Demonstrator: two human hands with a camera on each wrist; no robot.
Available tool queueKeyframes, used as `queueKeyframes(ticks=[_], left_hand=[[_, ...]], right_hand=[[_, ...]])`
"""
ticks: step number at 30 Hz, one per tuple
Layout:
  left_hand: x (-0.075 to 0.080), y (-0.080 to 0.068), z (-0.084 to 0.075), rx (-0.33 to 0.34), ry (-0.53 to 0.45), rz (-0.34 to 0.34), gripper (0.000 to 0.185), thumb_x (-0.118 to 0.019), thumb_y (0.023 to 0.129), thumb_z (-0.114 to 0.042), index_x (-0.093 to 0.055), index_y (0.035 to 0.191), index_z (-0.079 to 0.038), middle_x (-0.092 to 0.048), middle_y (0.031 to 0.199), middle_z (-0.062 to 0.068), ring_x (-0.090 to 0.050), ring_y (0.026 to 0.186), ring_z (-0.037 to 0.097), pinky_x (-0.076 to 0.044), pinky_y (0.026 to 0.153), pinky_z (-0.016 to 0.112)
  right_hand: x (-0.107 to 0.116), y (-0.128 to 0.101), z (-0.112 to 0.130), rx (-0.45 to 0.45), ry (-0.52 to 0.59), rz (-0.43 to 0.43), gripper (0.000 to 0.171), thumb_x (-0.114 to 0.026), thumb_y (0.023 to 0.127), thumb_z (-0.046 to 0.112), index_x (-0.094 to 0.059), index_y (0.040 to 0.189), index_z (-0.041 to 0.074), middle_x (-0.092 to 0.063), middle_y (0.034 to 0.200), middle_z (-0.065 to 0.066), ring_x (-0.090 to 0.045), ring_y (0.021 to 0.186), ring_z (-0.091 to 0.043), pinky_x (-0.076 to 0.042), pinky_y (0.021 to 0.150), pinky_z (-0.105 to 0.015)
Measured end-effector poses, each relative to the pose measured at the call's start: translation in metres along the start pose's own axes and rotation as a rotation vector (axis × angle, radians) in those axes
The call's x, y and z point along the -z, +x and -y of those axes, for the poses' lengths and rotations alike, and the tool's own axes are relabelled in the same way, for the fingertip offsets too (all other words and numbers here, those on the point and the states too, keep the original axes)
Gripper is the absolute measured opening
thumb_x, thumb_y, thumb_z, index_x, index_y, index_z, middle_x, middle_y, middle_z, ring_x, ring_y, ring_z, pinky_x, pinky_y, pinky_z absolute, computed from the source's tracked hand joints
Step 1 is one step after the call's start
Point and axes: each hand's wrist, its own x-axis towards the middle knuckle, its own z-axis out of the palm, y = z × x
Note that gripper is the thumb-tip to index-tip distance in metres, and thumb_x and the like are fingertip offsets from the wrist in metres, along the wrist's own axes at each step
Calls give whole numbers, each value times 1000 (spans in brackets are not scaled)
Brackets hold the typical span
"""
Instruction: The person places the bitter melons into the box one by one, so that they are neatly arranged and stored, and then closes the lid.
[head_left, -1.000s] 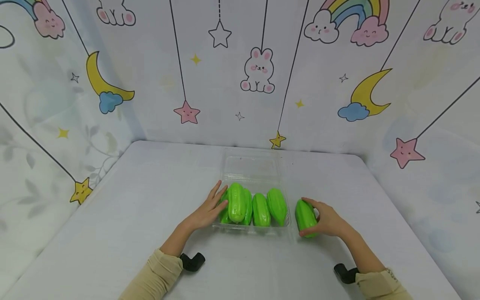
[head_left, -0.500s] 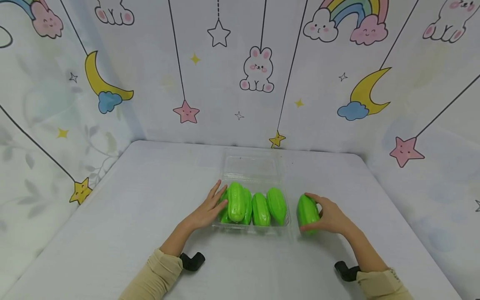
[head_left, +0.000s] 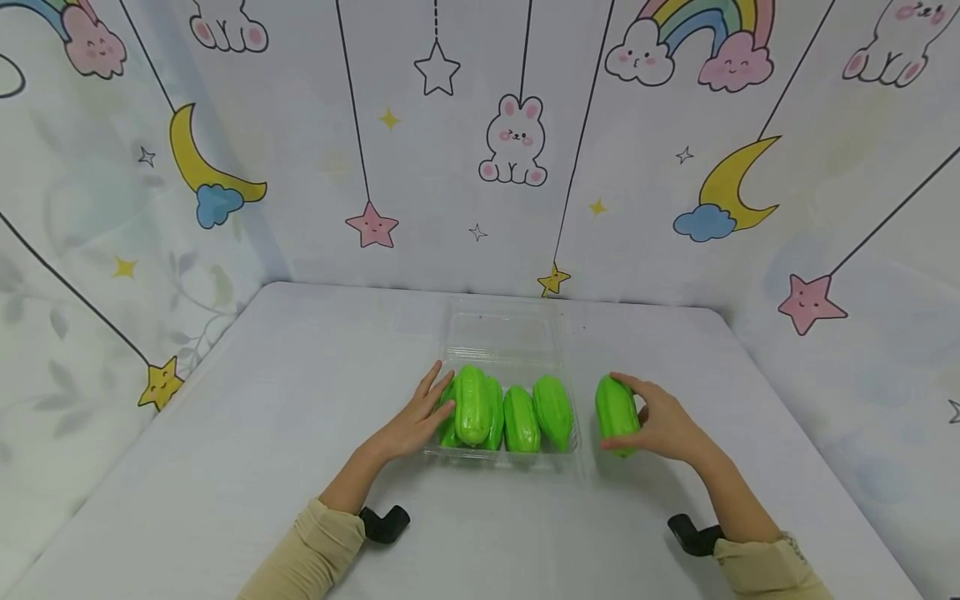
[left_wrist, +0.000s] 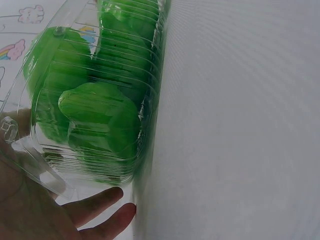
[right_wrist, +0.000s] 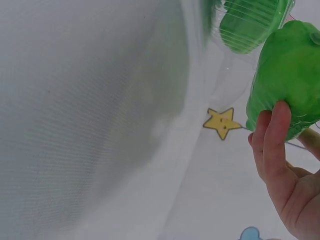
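Note:
In the head view, my right hand [head_left: 660,423] grips a bright green oblong ribbed vegetable [head_left: 617,410] between thumb and fingers, right of a clear plastic clamshell box [head_left: 501,340]. The right wrist view shows this held vegetable [right_wrist: 290,75] raised off the table, with its shadow below. Several similar green vegetables [head_left: 522,419] lie in the box, one [head_left: 472,405] on top of others at the left. My left hand [head_left: 414,421] rests against the box's left side with fingers spread. In the left wrist view, fingers [left_wrist: 95,206] show beside the box's ribbed wall.
The box's lid [head_left: 501,332] lies folded back towards the rear of the white table [head_left: 337,350]. A white cloth backdrop [head_left: 457,183] with cartoon drawings rises behind and at both sides. Black wrist-worn pieces [head_left: 386,525] sit by both sleeves.
My right hand has lifted the green vegetable off the table and moved it slightly away from me. The left hand and the box have stayed in place.

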Motion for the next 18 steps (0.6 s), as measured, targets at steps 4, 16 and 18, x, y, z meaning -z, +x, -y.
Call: queueKeyframes(ticks=[4, 16, 18], left_hand=[[0, 0, 0, 1, -3, 3, 57, -34, 100, -31, -13, 147, -7, 8, 152, 11, 1, 138, 32, -15, 103, 58], [0, 1, 2, -10, 8, 2, 56, -34, 100, -30, -13, 147, -6, 7, 152, 13, 0, 137, 33, -16, 103, 58], [0, 1, 2, -10, 13, 3, 56, -34, 100, -30, -13, 147, -5, 8, 152, 13, 0, 137, 34, -16, 103, 58]], right_hand=[[0, 3, 3, 4, -1, -10, 102, -84, 57, 44, -37, 138, 5, -48, 115, -20, -51, 67, -16, -44, 54, -27], [-2, 12, 20, 34, 24, -15, 100, -84, 58, 44, -37, 138, 6, -48, 117, -19, -53, 65, -14, -46, 53, -26], [-2, 14, 23, 39, 30, -19, 99, -84, 58, 43, -37, 138, 6, -48, 118, -19, -53, 64, -15, -46, 53, -26]])
